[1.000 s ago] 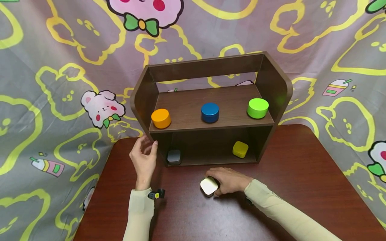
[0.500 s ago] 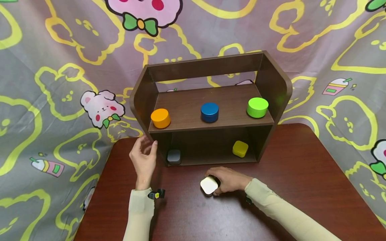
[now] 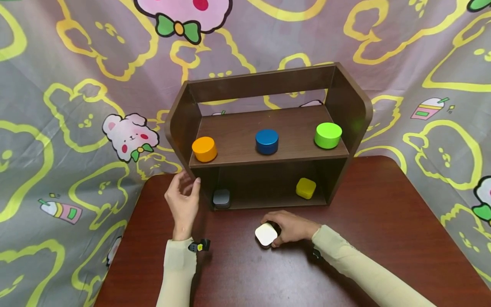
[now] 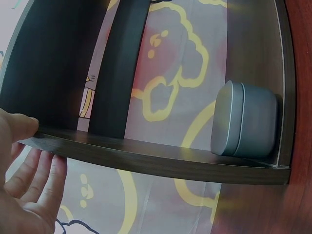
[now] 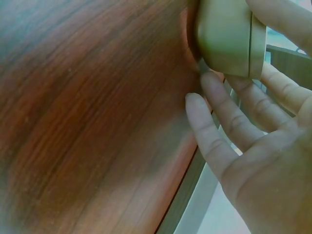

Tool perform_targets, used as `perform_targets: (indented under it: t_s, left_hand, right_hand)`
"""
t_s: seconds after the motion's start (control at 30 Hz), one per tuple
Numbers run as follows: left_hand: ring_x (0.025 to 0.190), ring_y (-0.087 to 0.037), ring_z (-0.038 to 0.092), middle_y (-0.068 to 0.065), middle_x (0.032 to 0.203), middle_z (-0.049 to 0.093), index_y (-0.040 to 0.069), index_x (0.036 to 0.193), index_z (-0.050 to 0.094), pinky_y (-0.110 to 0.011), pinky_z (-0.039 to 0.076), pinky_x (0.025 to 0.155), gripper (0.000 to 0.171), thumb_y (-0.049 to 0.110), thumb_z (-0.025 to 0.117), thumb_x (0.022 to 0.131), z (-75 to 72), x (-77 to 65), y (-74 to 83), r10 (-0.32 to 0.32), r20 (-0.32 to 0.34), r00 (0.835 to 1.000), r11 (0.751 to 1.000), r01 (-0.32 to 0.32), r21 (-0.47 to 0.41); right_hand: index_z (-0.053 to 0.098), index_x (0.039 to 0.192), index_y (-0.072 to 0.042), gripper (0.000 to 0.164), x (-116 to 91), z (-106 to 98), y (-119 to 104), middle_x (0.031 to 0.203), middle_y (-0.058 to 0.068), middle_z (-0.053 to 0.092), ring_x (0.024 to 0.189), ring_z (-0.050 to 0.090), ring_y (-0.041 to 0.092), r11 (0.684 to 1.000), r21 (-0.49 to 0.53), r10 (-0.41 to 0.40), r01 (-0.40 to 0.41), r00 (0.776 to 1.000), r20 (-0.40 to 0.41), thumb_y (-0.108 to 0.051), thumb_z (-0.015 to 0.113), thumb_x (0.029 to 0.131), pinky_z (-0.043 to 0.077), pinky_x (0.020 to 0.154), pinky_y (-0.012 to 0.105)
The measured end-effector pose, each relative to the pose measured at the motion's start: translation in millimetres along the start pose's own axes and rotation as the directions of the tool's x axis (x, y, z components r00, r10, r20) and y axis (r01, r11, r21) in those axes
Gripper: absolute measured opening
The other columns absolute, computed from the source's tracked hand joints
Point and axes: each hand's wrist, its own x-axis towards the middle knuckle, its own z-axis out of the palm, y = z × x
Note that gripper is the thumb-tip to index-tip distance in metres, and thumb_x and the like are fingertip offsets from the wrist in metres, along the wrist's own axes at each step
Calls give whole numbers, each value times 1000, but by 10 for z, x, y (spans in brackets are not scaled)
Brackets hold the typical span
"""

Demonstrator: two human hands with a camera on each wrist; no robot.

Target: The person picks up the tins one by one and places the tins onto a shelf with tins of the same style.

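Note:
My left hand point(image 3: 183, 209) grips the front edge of the left side panel point(image 4: 146, 158) of a dark brown two-tier shelf point(image 3: 268, 163). In the left wrist view its thumb lies on the inner side and the fingers on the outer. On the table in front of the shelf, my right hand point(image 3: 294, 227) holds a square gold tin point(image 3: 266, 235) with rounded corners, between thumb and fingers. The tin's lid shines almost white in the head view. The right wrist view shows the tin point(image 5: 226, 39) from its side, close to the tabletop, with two fingers extended beside it.
Orange point(image 3: 204, 150), blue point(image 3: 267, 142) and green point(image 3: 327, 136) round tins line the upper tier. Below, a grey square tin point(image 3: 221, 198) stands at the left and a yellow square tin point(image 3: 305, 189) at the right. A patterned curtain point(image 3: 92, 183) hangs around the wooden table point(image 3: 391, 221).
Both hands and the gold tin stay practically in place. The head view has shifted very slightly.

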Motion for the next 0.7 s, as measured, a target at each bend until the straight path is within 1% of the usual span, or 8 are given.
perform_targets:
  t_s: [0.1, 0.2, 0.3, 0.37, 0.43, 0.6, 0.63, 0.7]
  left_hand:
    - [94, -11, 66, -27, 108, 72, -6, 117, 70, -6, 57, 80, 32, -5, 79, 87, 12, -1, 52, -3, -3, 1000, 1000, 3, 6]
    - [93, -13, 66, -29, 107, 71, -9, 116, 69, -6, 57, 81, 30, -7, 77, 87, 10, -7, 181, -5, -2, 1000, 1000, 5, 0]
    - [93, -13, 65, -29, 107, 71, -10, 116, 68, -5, 56, 81, 29, -7, 76, 87, 3, -12, 292, -1, -1, 1000, 1000, 1, -3]
    - [93, -12, 65, -29, 106, 72, -10, 116, 69, -5, 56, 81, 29, -7, 77, 87, 0, -14, 332, 3, 0, 1000, 1000, -3, -3]
    - [92, -12, 65, -28, 106, 72, -10, 115, 69, -5, 56, 81, 30, -7, 77, 87, -1, -15, 347, 6, 0, 1000, 1000, -6, -3]
    - [92, -18, 66, -31, 105, 71, -11, 114, 68, -7, 57, 81, 29, -9, 76, 87, -6, -16, 373, 5, 4, 1000, 1000, -5, -12]
    - [92, -19, 66, -31, 105, 71, -11, 115, 68, -8, 58, 81, 29, -9, 76, 87, -7, -17, 368, 3, 3, 1000, 1000, -2, -13]
    - [93, -18, 66, -30, 106, 71, -10, 115, 68, -8, 58, 81, 30, -8, 77, 87, -3, -17, 287, -3, -1, 1000, 1000, 3, -5]
  right_hand:
    - [67, 127, -16, 61, 1, 0, 8, 129, -1, 70, 121, 64, 23, 1000, 8, 1, -1, 1000, 1, -21, 95, 73, 53, 105, 45]
    - [67, 126, -17, 60, 6, 6, 25, 127, -2, 71, 118, 64, 20, 1000, 15, -8, 8, 1000, -2, -21, 95, 73, 54, 103, 40]
    - [67, 125, -17, 59, 10, 12, 41, 126, -3, 71, 115, 64, 17, 1000, 20, -20, 20, 1000, -6, -21, 95, 73, 54, 101, 37]
    - [67, 126, -17, 59, 10, 12, 46, 126, -3, 71, 115, 64, 16, 999, 24, -23, 23, 1000, -6, -21, 95, 73, 54, 100, 36]
    - [67, 126, -17, 59, 6, 10, 45, 126, -3, 71, 115, 64, 16, 999, 24, -23, 23, 1000, -6, -22, 95, 73, 54, 101, 36]
    - [67, 126, -16, 59, -11, -6, 29, 127, -2, 71, 116, 64, 18, 999, 29, -20, 20, 1000, -4, -22, 94, 74, 53, 102, 38]
    - [67, 126, -16, 59, -13, -9, 26, 126, -2, 71, 116, 64, 18, 999, 30, -20, 20, 1000, -4, -22, 94, 74, 53, 102, 38]
    - [67, 126, -16, 58, -16, -12, 23, 126, -2, 71, 116, 64, 18, 999, 29, -19, 20, 1000, -3, -21, 94, 74, 53, 102, 38]
